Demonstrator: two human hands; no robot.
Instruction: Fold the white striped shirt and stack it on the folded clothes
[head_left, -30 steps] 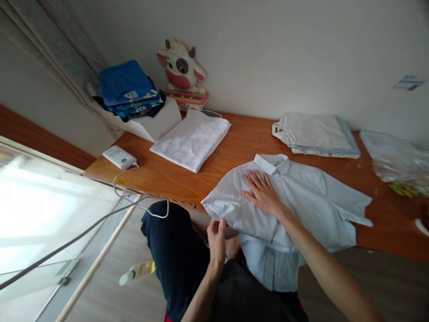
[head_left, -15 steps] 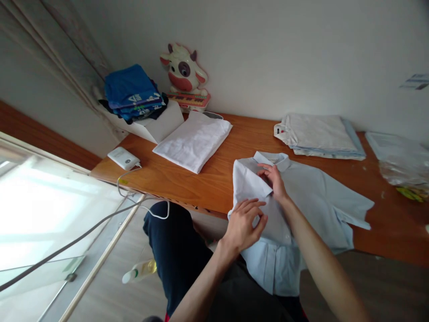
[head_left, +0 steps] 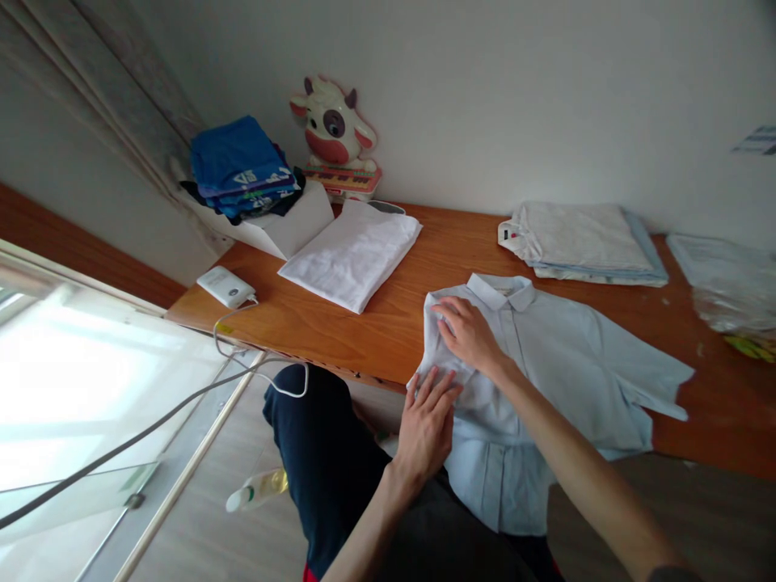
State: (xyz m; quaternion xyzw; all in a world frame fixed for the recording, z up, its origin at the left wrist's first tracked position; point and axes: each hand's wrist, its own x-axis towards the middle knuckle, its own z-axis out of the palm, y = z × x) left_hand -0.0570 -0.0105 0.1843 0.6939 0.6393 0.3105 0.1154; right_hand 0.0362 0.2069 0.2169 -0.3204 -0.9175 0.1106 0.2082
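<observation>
A pale blue short-sleeved shirt (head_left: pixel 558 356) lies front up on the table, its collar toward the wall and its lower part hanging over the front edge. Flat on the shirt's left side, near the table edge, rests my left hand (head_left: pixel 429 416), fingers spread. My right hand (head_left: pixel 470 333) touches the same side higher up, just below the shoulder; its fingers are stretched and slightly bent, with no cloth visibly pinched. The sleeve on the right lies spread out. On the left, the sleeve is not seen beyond the shirt's edge.
On the wooden table (head_left: pixel 339 343) lie a folded white garment (head_left: pixel 355 250), a pile of folded clothes (head_left: pixel 582 234), plastic packaging (head_left: pixel 727 279) and a white corded device (head_left: pixel 226 286). Blue clothes (head_left: pixel 239 158) sit on a white box (head_left: pixel 297 222) beside a cow toy (head_left: pixel 333 129). A bottle (head_left: pixel 258 490) is on the floor.
The sleeve flap that lay folded over the shirt front no longer shows there. My right hand has moved left and down to the shirt's side; my left hand now lies flatter on the cloth.
</observation>
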